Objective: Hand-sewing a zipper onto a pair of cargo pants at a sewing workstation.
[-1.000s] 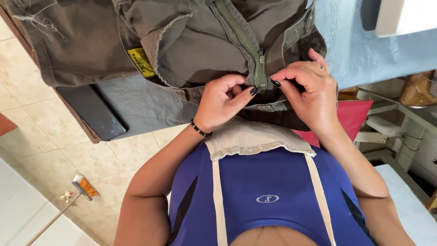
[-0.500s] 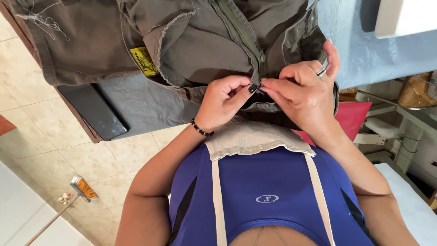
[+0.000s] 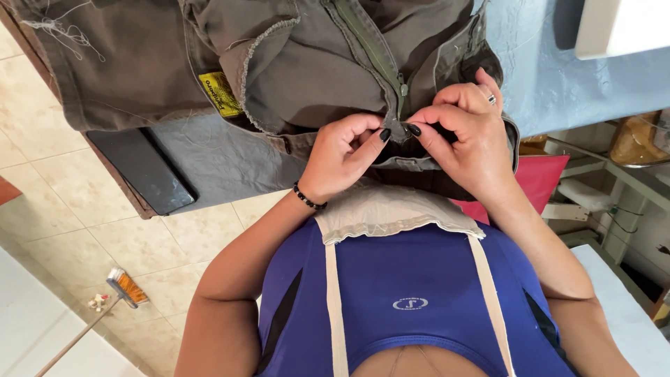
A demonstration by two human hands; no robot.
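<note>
An olive-brown pair of trousers (image 3: 293,63) lies spread over a table covered in blue cloth (image 3: 558,77), its green zipper (image 3: 373,56) running toward me. My left hand (image 3: 345,157) pinches the fabric just left of the zipper's lower end. My right hand (image 3: 464,143), a ring on one finger, grips the waistband edge on the other side. Both thumbs with dark nails meet at the zipper's end. A yellow label (image 3: 220,94) is sewn inside the garment.
A dark flat panel (image 3: 143,167) hangs off the table's left edge over the tiled floor (image 3: 63,223). A small brush (image 3: 125,287) lies on the floor. A red cloth (image 3: 541,178) and white shelving (image 3: 614,209) stand at right. A white machine corner (image 3: 621,24) sits top right.
My right hand has shifted slightly up and left, closing in on the zipper's end. My left hand keeps its pinch in nearly the same place.
</note>
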